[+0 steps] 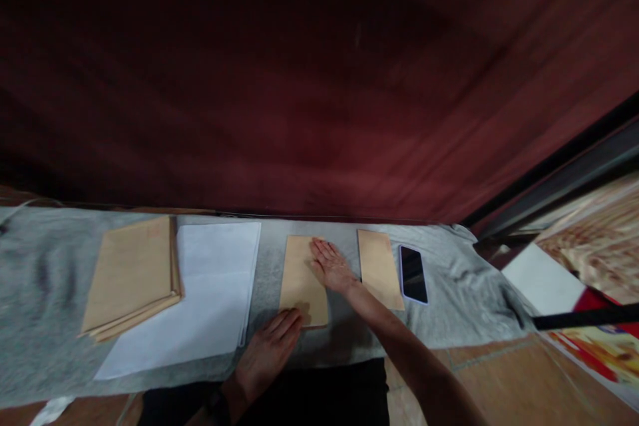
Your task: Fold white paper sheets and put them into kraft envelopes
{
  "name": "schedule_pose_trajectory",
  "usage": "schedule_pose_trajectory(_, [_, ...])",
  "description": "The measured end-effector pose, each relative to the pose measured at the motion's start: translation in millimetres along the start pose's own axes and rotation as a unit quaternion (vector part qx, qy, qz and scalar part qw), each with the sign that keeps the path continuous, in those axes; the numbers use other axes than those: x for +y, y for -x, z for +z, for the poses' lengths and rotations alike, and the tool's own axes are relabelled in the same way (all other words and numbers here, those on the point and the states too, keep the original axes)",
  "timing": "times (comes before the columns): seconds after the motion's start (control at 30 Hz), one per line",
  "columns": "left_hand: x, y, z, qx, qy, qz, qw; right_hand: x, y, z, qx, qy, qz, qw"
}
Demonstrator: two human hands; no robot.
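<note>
In the head view, a flat, rectangular tan paper envelope (pixel 299 283) lies on a grey cloth (pixel 269 266), between a stack of tan paper envelopes (pixel 132 266) with white paper sheets (pixel 214 286) on the left and a second narrow tan paper piece (pixel 379 266) on the right.

The right hand (pixel 333 267) is spread flat, palm down, its fingers resting on the envelope's far right part. The left hand (pixel 272 349), with a dark band (pixel 217 406) at its wrist, lays its fingers close together over the near left corner; its thumb is hidden, so I cannot tell whether it pinches the paper.

The stack overlaps the sheets' left side. A dark-screened phone with a lavender edge (pixel 414 274) lies just beside the second piece.
</note>
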State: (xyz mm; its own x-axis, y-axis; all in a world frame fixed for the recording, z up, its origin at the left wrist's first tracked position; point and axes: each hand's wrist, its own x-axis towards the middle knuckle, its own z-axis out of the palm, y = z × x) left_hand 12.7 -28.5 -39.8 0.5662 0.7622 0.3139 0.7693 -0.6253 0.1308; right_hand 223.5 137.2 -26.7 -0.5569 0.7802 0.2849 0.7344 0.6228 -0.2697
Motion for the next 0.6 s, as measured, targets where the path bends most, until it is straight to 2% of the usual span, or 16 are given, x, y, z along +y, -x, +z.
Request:
schedule_pose_trajectory(0.13, [-0.6, -1.3, -0.6, -0.007, 0.002, 0.01, 1.0, 8.6, -10.8, 8.2, 0.005, 0.013, 0.005, 1.0])
schedule_pose_trajectory(0.3, [-1.0, -1.8, -0.5, 0.016, -0.005, 0.015, 1.0, 5.4, -3.1, 10.7, 0.012, 0.008, -0.004, 1.0])
schedule_pose_trajectory(0.47, [3.1, -5.8, -6.3, 0.045, 0.0, 0.008, 0.999, -12.5, 22.8, 6.8, -0.007, -0.013, -0.036, 0.999])
schedule_pose_trajectory(0.6, [8.1, -10.4, -16.7, 0.062, 0.042, -0.033, 0.997, -34.6, 56.7, -6.3, -0.05, -0.016, -0.064, 0.997])
